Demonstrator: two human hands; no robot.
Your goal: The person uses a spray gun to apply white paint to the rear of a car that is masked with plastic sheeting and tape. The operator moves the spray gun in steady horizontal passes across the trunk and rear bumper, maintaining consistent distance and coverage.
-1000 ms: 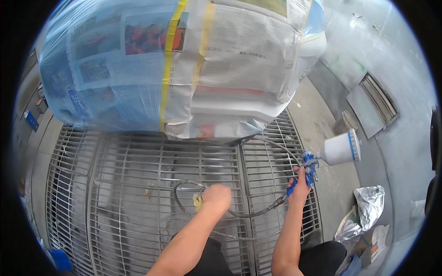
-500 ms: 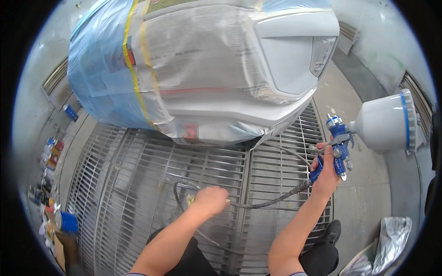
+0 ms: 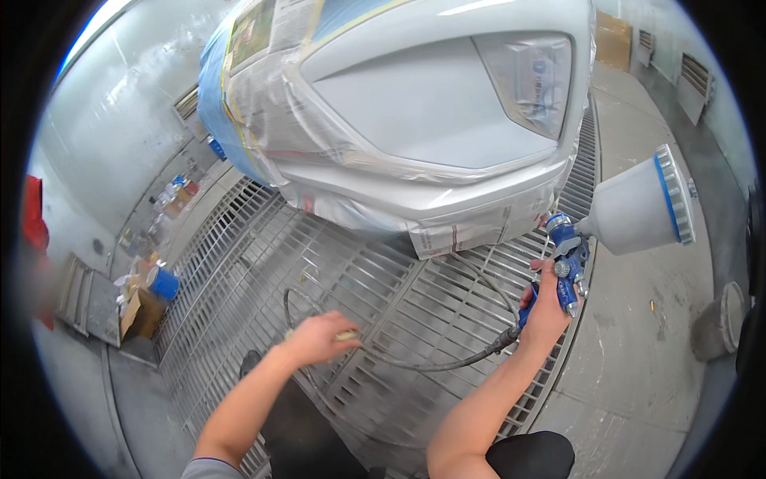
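Note:
A blue spray gun point(image 3: 568, 263) with a large white cup point(image 3: 634, 209) on it is gripped in my right hand point(image 3: 546, 311), at the right of the car. From its handle an air hose point(image 3: 439, 368) curves down and left toward my other hand. My left hand point(image 3: 313, 340) is closed low over the floor grating, around a small pale yellow crumpled piece point(image 3: 346, 335), perhaps a cloth; most of it is hidden. Ahead stands a car corner with a bare whitish panel point(image 3: 423, 96), bordered by masking paper and film point(image 3: 291, 120). Clear film covers the lamp area point(image 3: 531, 84).
Metal grating point(image 3: 239, 271) forms the floor, with a concrete strip point(image 3: 630, 335) on the right. A grey bucket point(image 3: 718, 323) stands at far right. Along the left wall are a blue can point(image 3: 163, 283), a cardboard box point(image 3: 144, 314) and several small containers. The hose loops over the grating.
My view has turned and moved toward the car's right side, so the bare panel fills more of it. Both hands keep their hold; the left hand appears farther left.

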